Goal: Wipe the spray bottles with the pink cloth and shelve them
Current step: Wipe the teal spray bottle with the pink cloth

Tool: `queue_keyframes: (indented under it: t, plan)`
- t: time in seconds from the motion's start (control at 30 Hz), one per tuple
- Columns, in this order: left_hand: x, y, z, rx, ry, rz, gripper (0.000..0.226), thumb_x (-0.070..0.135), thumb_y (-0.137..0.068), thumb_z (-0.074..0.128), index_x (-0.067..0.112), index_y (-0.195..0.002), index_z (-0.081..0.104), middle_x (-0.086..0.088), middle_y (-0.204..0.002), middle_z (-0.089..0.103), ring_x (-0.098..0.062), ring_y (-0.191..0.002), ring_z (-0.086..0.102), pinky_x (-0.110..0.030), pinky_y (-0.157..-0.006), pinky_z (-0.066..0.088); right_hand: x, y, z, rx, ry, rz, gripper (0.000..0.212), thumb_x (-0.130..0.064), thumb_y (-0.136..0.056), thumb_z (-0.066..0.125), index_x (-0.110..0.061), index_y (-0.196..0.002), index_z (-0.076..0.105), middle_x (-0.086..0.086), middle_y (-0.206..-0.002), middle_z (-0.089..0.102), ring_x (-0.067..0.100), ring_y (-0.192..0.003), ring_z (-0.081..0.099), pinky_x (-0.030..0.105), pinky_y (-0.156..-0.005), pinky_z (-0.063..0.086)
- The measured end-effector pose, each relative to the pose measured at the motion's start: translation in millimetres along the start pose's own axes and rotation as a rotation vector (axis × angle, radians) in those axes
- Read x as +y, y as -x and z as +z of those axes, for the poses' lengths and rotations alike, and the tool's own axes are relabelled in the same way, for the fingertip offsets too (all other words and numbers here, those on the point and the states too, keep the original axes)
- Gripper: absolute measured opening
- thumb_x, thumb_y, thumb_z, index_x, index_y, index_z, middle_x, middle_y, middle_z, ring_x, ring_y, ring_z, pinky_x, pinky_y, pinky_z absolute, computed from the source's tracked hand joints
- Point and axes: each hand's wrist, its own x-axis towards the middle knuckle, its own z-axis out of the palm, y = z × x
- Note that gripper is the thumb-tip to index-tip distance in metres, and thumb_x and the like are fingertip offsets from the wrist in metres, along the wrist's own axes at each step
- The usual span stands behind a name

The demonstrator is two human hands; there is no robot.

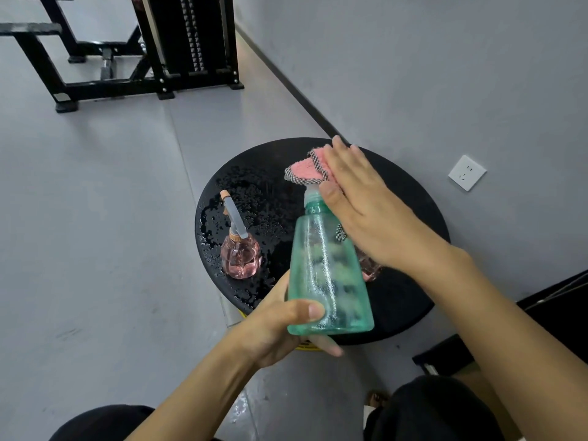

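Between our two hands, held up over the round black stool top (410, 198), the green spray bottle (329, 268) is the one being wiped. Our left hand (280, 326) is closed around its base, thumb across the near face and fingers curled underneath, so the bottle tilts away from us with its neck pointing outward. Beyond that grip, at the nozzle end, our right hand (366, 205) lies flat with the pink cloth (310, 170) pressed under the palm against the spray head; the fingers look extended rather than pinched, and a checked edge of the cloth hangs down behind the bottle's shoulder.

To the left of the held bottle, well apart from it, the pink spray bottle (240, 249) stands upright on the wet stool top. Something pinkish shows behind our right wrist; we cannot tell what it is.

We judge this as mid-wipe on the green bottle. Droplets cling to its body, so next we should probably draw the cloth down from the head towards the left-hand grip, turning the bottle as we go. No shelf is visible.
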Motion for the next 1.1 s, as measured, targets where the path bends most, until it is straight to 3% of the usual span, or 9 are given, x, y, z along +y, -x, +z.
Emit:
queue_keyframes:
  t: [0.1, 0.2, 0.37, 0.5, 0.63, 0.77, 0.93, 1.03, 1.1]
  plan:
    - [1, 0, -1, -0.02, 0.044, 0.012, 0.095, 0.035, -0.056, 0.088, 0.004, -0.13, 0.037, -0.009, -0.104, 0.07, -0.024, -0.089, 0.069, -0.032, -0.055, 0.059, -7, 11, 7, -0.019, -0.026, -0.069, 0.069, -0.056, -0.093, 0.012, -0.025, -0.154, -0.001, -0.015, -0.16, -0.013, -0.003, -0.143, -0.02, 0.017, -0.115, -0.014]
    - [2, 0, -3, -0.019, 0.026, 0.016, 0.094, 0.036, -0.057, 0.087, 0.004, -0.13, 0.036, -0.006, -0.103, 0.071, -0.022, -0.088, 0.069, -0.03, -0.056, 0.059, -6, 17, 8, -0.049, -0.037, -0.064, 0.069, -0.057, -0.092, 0.013, -0.029, -0.153, -0.001, -0.02, -0.159, -0.013, -0.008, -0.14, -0.02, -0.003, -0.096, -0.021]
    - [0, -2, -1, 0.004, -0.034, -0.005, 0.097, 0.039, -0.052, 0.089, 0.009, -0.13, 0.041, -0.017, -0.111, 0.063, -0.031, -0.097, 0.065, -0.032, -0.054, 0.058, -1, 1, 2, 0.003, -0.069, 0.024, 0.078, -0.064, -0.086, 0.01, -0.028, -0.153, -0.005, -0.015, -0.159, -0.019, 0.0, -0.143, -0.021, 0.019, -0.115, -0.013]
    - [-1, -2, -2, -0.027, -0.018, 0.012, 0.09, 0.037, -0.059, 0.086, 0.008, -0.13, 0.04, -0.015, -0.113, 0.064, -0.03, -0.098, 0.065, -0.033, -0.057, 0.059, -12, 10, 6, -0.029, -0.079, -0.015, 0.069, -0.057, -0.093, 0.014, -0.029, -0.153, -0.006, -0.017, -0.158, -0.02, -0.004, -0.141, -0.024, -0.004, -0.087, -0.025]
    - [1, -1, -3, -0.028, -0.026, 0.012, 0.091, 0.037, -0.059, 0.086, 0.008, -0.13, 0.038, -0.005, -0.105, 0.069, -0.021, -0.088, 0.068, -0.03, -0.056, 0.058, -15, 23, 6, -0.108, -0.096, -0.102, 0.068, -0.056, -0.093, 0.013, -0.029, -0.153, -0.002, -0.02, -0.159, -0.012, -0.011, -0.14, -0.017, 0.016, -0.116, -0.011]
    - [1, -1, -2, -0.011, -0.035, -0.01, 0.101, 0.036, -0.054, 0.089, 0.006, -0.134, 0.036, -0.012, -0.11, 0.065, -0.028, -0.094, 0.066, -0.032, -0.055, 0.058, -7, 5, -2, -0.074, -0.066, -0.074, 0.068, -0.057, -0.092, 0.013, -0.028, -0.153, 0.002, -0.014, -0.16, -0.01, -0.004, -0.143, -0.015, 0.023, -0.119, -0.008]
    - [3, -1, -1, -0.013, -0.033, 0.021, 0.091, 0.039, -0.056, 0.087, 0.009, -0.128, 0.04, -0.005, -0.104, 0.069, -0.023, -0.089, 0.069, -0.03, -0.054, 0.058, -17, 3, 7, -0.048, -0.046, -0.092, 0.071, -0.057, -0.092, 0.012, -0.024, -0.154, 0.002, -0.012, -0.161, -0.01, -0.004, -0.144, -0.014, 0.021, -0.118, -0.009]
    - [5, -1, -1, -0.006, 0.009, 0.018, 0.089, 0.038, -0.056, 0.087, 0.005, -0.124, 0.04, -0.004, -0.097, 0.072, -0.02, -0.081, 0.07, -0.029, -0.054, 0.058, -22, 14, 6, -0.115, -0.071, -0.12, 0.064, -0.053, -0.094, 0.016, -0.03, -0.153, 0.006, -0.021, -0.159, -0.006, -0.011, -0.141, -0.012, 0.002, -0.104, -0.019]
    - [4, -1, -1, -0.011, 0.008, 0.018, 0.088, 0.038, -0.056, 0.087, 0.008, -0.125, 0.041, -0.004, -0.1, 0.071, -0.02, -0.086, 0.07, -0.03, -0.054, 0.058, -21, 12, 1, -0.141, -0.07, -0.122, 0.063, -0.052, -0.095, 0.016, -0.03, -0.153, 0.009, -0.021, -0.159, -0.003, -0.011, -0.142, -0.01, 0.001, -0.104, -0.017]
